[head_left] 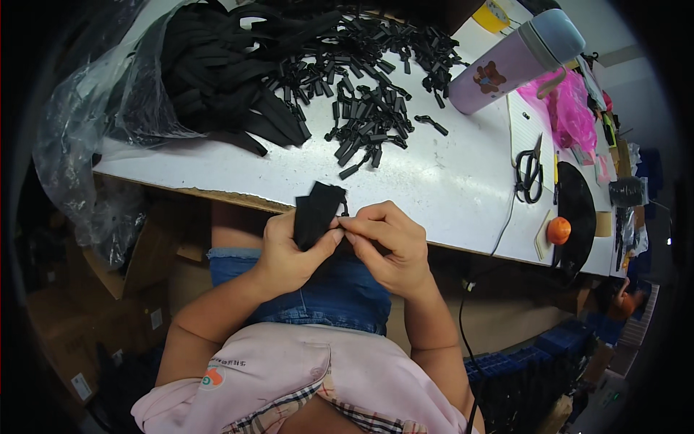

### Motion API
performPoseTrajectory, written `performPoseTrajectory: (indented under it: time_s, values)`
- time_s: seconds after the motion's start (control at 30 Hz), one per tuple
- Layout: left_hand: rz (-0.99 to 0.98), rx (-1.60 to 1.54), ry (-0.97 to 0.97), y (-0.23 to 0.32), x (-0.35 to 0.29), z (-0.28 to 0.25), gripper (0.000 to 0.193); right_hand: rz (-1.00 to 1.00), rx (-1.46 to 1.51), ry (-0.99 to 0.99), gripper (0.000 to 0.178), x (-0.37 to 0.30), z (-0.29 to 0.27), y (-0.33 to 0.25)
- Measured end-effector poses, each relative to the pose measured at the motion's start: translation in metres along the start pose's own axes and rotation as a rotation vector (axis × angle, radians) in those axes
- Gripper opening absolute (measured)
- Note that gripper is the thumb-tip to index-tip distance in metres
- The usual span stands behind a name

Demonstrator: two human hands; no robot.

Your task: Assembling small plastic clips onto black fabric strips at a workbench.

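Observation:
My left hand [289,249] is closed around a folded bundle of black zipper tape [316,210], held just off the table's near edge, above my lap. Beside it, the thumb and forefinger of my right hand [390,244] pinch a small black zipper pull [344,206] at the tape's edge. The fingertips of both hands almost meet there and hide the exact contact. On the white table ahead lies a loose pile of black zipper pulls [365,119]. To its left, many black zipper tapes [210,69] spill out of a clear plastic bag [137,101].
A lilac bottle [491,76] stands right of the pile. Farther right are black scissors [531,173], a pink plastic bag [571,108], an orange round object [559,231] and a roll of yellow tape [491,16]. A dark cable [466,318] hangs below the table edge. Cardboard boxes [94,318] stand lower left.

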State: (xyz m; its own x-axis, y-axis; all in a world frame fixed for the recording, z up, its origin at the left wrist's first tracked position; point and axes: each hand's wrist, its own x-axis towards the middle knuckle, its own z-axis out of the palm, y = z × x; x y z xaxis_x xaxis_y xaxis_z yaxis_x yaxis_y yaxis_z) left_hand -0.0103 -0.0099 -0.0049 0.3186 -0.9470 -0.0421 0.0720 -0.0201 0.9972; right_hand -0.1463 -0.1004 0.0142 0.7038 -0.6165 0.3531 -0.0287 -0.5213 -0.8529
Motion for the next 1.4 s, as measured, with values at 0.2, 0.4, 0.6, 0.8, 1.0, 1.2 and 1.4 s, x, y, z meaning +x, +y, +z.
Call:
performPoseTrajectory:
  time_s: [0.2, 0.4, 0.6, 0.8, 1.0, 1.2, 1.4]
  values:
    - [0.046, -0.129, 0.08, 0.003, 0.002, 0.003, 0.02, 0.28, 0.287, 0.252, 0.01, -0.011, 0.024, -0.004]
    - [0.192, -0.143, 0.068, 0.009, 0.004, 0.003, 0.018, 0.316, 0.641, 0.254, 0.007, -0.014, 0.028, 0.002]
    - [-0.054, -0.251, -0.102, 0.012, 0.003, -0.005, 0.016, 0.596, 1.132, 0.04, 0.006, -0.012, 0.015, 0.006]
    - [-0.024, -0.214, -0.1, 0.014, 0.002, -0.002, 0.017, 0.394, 0.726, 0.232, 0.006, -0.018, 0.03, 0.003]
    - [0.046, -0.14, -0.051, 0.014, 0.002, -0.001, 0.017, 0.151, 0.406, 0.156, 0.006, -0.02, 0.029, 0.009]
    - [0.128, 0.004, -0.15, 0.015, 0.004, -0.008, 0.016, 0.503, 0.911, 0.13, 0.01, -0.025, 0.031, 0.008]
    - [-0.108, -0.181, -0.083, 0.014, 0.002, -0.007, 0.013, -0.044, 0.151, 0.263, 0.011, -0.018, 0.031, 0.008]
